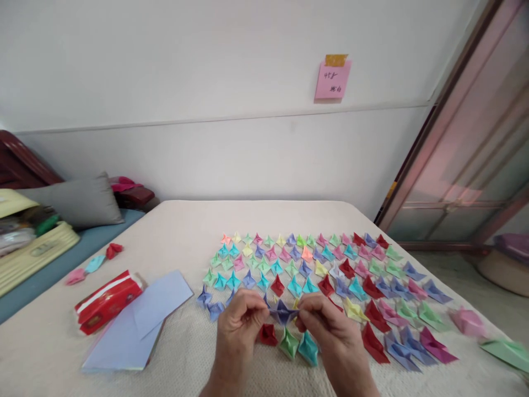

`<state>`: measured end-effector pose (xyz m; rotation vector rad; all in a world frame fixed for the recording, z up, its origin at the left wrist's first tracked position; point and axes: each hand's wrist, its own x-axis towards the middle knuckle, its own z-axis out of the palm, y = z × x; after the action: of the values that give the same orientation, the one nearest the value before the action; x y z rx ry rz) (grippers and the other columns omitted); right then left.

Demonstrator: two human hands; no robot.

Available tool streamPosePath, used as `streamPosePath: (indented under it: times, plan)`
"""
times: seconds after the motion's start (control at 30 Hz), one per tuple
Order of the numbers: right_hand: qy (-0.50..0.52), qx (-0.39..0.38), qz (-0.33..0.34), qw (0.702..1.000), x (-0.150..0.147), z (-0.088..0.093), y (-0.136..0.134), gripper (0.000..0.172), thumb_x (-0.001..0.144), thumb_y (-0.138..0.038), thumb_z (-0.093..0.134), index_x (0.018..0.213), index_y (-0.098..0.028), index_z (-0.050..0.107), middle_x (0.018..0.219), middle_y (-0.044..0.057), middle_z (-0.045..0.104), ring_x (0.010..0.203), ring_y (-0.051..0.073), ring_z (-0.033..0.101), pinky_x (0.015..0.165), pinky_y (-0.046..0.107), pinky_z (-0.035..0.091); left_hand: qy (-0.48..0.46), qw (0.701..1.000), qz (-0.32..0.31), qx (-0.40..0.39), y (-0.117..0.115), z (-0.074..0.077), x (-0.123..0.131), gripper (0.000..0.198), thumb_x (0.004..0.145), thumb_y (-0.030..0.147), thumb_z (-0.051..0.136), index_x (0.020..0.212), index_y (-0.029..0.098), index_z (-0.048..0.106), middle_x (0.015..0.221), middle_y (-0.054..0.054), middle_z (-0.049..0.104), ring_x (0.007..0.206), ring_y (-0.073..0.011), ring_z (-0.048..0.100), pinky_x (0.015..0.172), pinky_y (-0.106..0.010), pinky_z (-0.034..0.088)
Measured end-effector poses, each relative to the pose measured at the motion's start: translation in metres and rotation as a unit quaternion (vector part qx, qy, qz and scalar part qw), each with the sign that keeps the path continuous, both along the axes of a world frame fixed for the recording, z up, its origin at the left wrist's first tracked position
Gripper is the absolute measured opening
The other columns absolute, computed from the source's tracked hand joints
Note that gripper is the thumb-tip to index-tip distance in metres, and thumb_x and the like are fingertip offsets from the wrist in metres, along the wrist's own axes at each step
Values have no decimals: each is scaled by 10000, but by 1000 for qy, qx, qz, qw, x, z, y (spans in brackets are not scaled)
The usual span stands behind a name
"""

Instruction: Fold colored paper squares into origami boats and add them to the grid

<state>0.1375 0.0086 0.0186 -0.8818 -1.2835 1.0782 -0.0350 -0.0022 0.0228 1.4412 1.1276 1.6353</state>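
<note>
Between my hands is a small purple-blue folded paper boat [282, 312], stretched sideways above the table. My left hand [243, 320] pinches its left tip, and my right hand [324, 325] pinches the right one. Just below it lie a red paper boat [268, 334], a green paper boat [289, 344] and a teal paper boat [308, 348]. Many more coloured paper boats spread in rows behind and to the right, such as a dark red one [376, 315] and a yellow one [355, 310]. My hands hide part of the front rows.
On the left lie blue-violet paper sheets [124, 339] and a red plastic packet [108, 300]. Several crumpled paper pieces [95, 263] sit near the left edge of the cloth-covered table [185, 220]. A pink note [333, 80] is taped to the wall behind.
</note>
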Motion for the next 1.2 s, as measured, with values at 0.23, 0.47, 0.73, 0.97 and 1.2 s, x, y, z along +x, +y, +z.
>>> streamPosePath:
  times: [0.23, 0.47, 0.73, 0.97, 1.2]
  plan:
    - [209, -121, 47, 969, -4, 1, 4, 121, 740, -259, 780, 697, -195, 687, 773, -10, 578, 605, 104, 560, 577, 217, 433, -143, 989, -8, -35, 1, -11, 0, 104, 814, 191, 720, 713, 200, 695, 883, -17, 635, 854, -174, 569, 752, -250, 428]
    - [149, -84, 47, 984, -3, -7, 2, 104, 819, -253, 721, 746, -203, 667, 801, -13, 561, 634, 113, 570, 599, 233, 444, -167, 983, -27, -69, -1, -12, 0, 91, 824, 223, 726, 737, 205, 706, 965, -19, 625, 925, -176, 561, 810, -254, 410]
    - [22, -19, 28, 999, -2, -8, 1, 129, 869, -189, 578, 744, -219, 590, 806, -10, 537, 638, 140, 562, 580, 263, 449, -178, 980, -32, -85, 4, -14, -1, 82, 792, 249, 752, 731, 206, 717, 934, -22, 620, 913, -179, 569, 803, -253, 431]
    - [-213, 123, -50, 968, -3, -8, 1, 165, 843, -110, 506, 724, -224, 489, 724, -5, 522, 658, 159, 502, 584, 265, 405, -67, 993, -21, -95, 5, -5, -6, 65, 808, 254, 710, 768, 208, 733, 945, -39, 655, 940, -202, 591, 828, -260, 434]
    - [-339, 219, -86, 911, -5, -8, -4, 174, 883, -116, 495, 739, -206, 528, 643, -15, 525, 534, 121, 504, 505, 221, 377, -108, 980, 6, -169, 3, 2, -5, 196, 794, 353, 719, 904, 192, 707, 840, -27, 666, 784, -174, 589, 710, -247, 447]
